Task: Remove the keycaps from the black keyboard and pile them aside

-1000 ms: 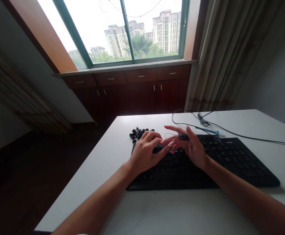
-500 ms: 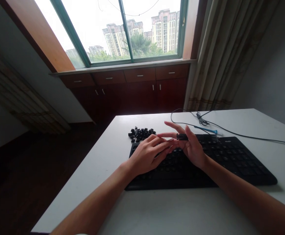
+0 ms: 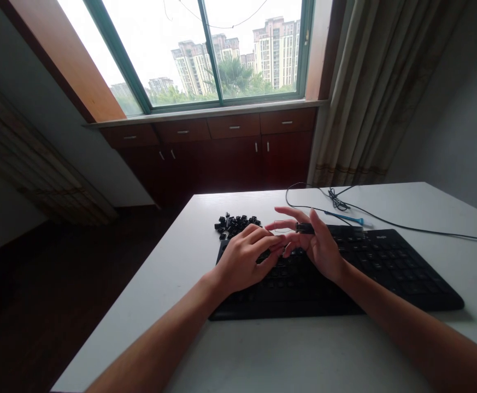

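Note:
A black keyboard [image 3: 386, 267] lies on the white table [image 3: 295, 355]. My right hand [image 3: 320, 245] hovers over its left half and pinches a small wire keycap puller [image 3: 301, 228] with a black handle between thumb and fingers. My left hand [image 3: 244, 256] rests on the keyboard's left end, fingers curled toward the puller's wire loop, touching the keys there. A pile of loose black keycaps [image 3: 236, 224] sits on the table just beyond the keyboard's far left corner.
The keyboard's black cable [image 3: 406, 225] runs across the table's far side to the right edge, with a coiled part and a blue tool [image 3: 347, 218] near it. Beyond the table are wooden cabinets [image 3: 230, 147], a window and a curtain [image 3: 377, 93].
My left fingers have curled in slightly and both hands have shifted a little; the puller stays in my right hand.

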Motion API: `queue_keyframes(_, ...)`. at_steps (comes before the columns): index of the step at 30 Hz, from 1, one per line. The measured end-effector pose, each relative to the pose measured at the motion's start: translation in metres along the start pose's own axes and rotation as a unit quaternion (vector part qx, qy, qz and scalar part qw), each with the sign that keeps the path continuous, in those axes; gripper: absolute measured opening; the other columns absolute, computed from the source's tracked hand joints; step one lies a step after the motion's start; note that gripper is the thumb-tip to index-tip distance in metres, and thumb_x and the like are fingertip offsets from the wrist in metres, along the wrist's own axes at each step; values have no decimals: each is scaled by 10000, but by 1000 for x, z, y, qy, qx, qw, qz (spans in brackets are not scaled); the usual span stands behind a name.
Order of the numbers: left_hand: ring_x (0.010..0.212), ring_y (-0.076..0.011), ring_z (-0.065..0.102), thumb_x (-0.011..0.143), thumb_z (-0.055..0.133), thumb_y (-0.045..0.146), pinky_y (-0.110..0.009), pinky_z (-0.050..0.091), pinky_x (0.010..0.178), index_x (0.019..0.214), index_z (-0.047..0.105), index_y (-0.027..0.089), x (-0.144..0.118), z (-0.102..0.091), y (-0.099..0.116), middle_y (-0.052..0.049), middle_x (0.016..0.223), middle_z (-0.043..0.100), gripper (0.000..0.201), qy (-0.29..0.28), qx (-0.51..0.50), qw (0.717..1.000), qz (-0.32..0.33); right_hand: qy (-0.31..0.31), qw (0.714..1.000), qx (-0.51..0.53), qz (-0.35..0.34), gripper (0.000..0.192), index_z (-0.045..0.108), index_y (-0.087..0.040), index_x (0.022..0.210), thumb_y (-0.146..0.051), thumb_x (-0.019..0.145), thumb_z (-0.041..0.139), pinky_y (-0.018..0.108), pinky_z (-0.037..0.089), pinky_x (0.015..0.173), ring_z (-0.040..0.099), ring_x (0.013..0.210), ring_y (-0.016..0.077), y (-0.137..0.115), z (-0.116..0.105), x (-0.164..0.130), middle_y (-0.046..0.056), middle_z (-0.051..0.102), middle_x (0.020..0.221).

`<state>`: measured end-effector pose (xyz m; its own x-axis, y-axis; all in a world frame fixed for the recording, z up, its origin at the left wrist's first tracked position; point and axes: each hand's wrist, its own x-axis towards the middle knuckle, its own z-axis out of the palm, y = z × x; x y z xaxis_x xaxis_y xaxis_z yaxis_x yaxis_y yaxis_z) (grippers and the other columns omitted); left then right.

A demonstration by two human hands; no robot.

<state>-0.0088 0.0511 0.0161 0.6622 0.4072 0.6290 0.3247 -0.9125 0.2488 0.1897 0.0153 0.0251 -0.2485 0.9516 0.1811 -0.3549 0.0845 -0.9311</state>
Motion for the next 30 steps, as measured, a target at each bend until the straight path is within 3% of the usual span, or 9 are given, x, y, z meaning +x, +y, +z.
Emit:
queue_keyframes(7,869,-175,597,931,652,207,-341,551,795,1258,652,309,-3,1,-3,-26,977,690,342,34,13,999,28,8,1000,-1,-8,615,586,-261,1357,-654,1003,272,308,547,672,697,823,208,1,0,1,100,712,1192)
queue_keyframes(10,887,-183,597,966,594,218,-355,546,808,1327,611,329,-3,-1,-3,-37,1016,682,378,6,28,999,18,3,1000,-7,-4,634,580,-257,1369,-674,988,293,311,555,666,698,869,227,1,1,1,107,716,1181)
queue_keyframes(15,921,-201,616,1007,497,197,-373,533,833,1346,588,267,-1,-3,-1,-66,1088,703,358,-62,18,998,19,5,1000,-12,-3,646,564,-246,1388,-672,989,287,325,569,677,707,906,244,1,0,1,121,723,1183)
queue_keyframes(30,932,-206,641,1014,487,212,-380,545,846,1321,599,272,0,-3,-1,-66,1081,714,332,-61,12,998,13,20,1000,-10,15,645,562,-242,1368,-686,980,302,300,558,626,708,823,222,5,-1,3,117,726,1146)
